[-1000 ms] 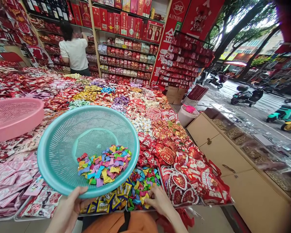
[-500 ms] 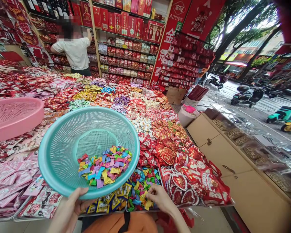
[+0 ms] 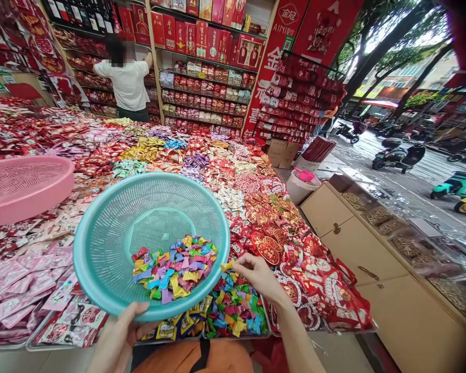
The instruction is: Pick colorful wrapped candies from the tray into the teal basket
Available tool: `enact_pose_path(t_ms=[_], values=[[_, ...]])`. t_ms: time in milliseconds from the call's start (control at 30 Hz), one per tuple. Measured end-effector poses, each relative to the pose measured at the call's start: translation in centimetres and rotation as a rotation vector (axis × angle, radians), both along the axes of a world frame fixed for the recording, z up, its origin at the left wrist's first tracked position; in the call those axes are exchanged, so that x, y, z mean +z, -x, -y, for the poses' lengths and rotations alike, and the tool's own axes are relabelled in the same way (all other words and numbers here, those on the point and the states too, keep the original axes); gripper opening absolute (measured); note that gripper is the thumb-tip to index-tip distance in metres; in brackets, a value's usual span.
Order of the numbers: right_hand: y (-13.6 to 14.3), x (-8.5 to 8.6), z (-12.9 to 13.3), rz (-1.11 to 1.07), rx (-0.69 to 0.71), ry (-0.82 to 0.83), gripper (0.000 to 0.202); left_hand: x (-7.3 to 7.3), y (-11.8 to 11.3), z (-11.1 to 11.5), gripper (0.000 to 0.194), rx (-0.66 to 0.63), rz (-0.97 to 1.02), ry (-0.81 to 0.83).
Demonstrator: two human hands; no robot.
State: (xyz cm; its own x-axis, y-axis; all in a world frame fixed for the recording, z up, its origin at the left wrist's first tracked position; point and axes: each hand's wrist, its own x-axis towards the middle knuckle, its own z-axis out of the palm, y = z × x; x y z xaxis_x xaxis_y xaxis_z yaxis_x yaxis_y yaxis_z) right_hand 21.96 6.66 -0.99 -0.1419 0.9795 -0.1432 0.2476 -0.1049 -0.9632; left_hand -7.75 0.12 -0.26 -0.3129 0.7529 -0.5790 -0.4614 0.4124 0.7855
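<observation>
My left hand (image 3: pixel 125 329) grips the near rim of a teal plastic mesh basket (image 3: pixel 97 290), thumb on top and fingers underneath. Inside the basket, toward its near right side, lies a heap of small colourful wrapped candies (image 3: pixel 174 272). My right hand (image 3: pixel 258 277) is closed in a pinch on a yellow wrapped candy (image 3: pixel 228 266), just outside the basket's right rim. Below that hand is a tray of loose candies (image 3: pixel 238 308) in the same mixed colours. Dark blue and yellow packets (image 3: pixel 171 329) lie beside it, partly under the basket.
A pink mesh basket (image 3: pixel 58 189) sits at the left among pale pink packets (image 3: pixel 27 285). Red heart-shaped packets (image 3: pixel 295 290) fill the table's right corner. Tan cabinets (image 3: pixel 365 248) stand to the right. A person in a white shirt (image 3: pixel 130 85) faces the back shelves.
My right hand has risen from the candy tray to the basket's right rim, holding a yellow candy. The basket and my left hand appear slightly further right in view.
</observation>
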Motion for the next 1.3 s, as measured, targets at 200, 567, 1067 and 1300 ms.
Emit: enact_pose_path(t_ms=[200,567,1067,1300], values=[[4.9,0.4,-3.4,0.034,0.005,-0.2,0.032,0.7,-1.4,0.7,0.013,0.004,-0.03,-0.03],[-0.7,-2.4,3.0,0.429,-0.167,-0.31,0.026,0.7,-0.3,-0.3,0.02,0.001,0.002,0.032],[-1.1,-9.5,11.4,0.83,0.113,-0.091,0.027,0.5,0.0,-0.6,0.028,-0.022,0.011,0.026],[-1.9,-9.2,10.5,0.833,0.136,-0.083,0.021,0.6,-0.2,-0.5,0.028,-0.018,-0.011,0.017]])
